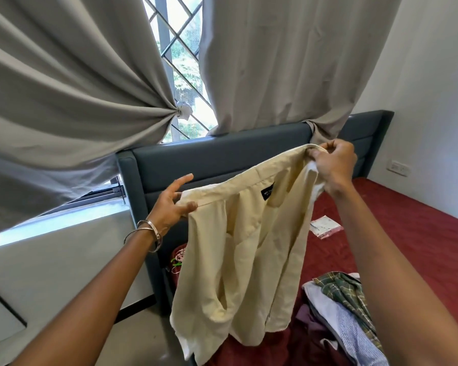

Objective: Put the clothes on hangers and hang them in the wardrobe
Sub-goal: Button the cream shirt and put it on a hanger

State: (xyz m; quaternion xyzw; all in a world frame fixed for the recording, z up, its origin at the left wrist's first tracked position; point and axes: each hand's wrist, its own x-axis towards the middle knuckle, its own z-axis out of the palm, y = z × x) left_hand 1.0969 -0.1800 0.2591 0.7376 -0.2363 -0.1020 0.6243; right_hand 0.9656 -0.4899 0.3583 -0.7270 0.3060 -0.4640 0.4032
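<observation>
Both hands pinched the shirt [243, 249] collar above the bed [421, 233]: left hand [169, 204], right hand [333, 167]. Best kept taut for a hanger.

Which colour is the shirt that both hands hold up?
Pale cream-yellow shirt, plain, seen in the head view.

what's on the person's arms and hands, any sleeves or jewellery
Both forearms are bare, with no sleeves in view. The left hand has a thin silver metal bangle at the wrist, which looks like two loose rings. The right hand shows no jewellery, watch or glove. No rings are visible on either hand.
</observation>
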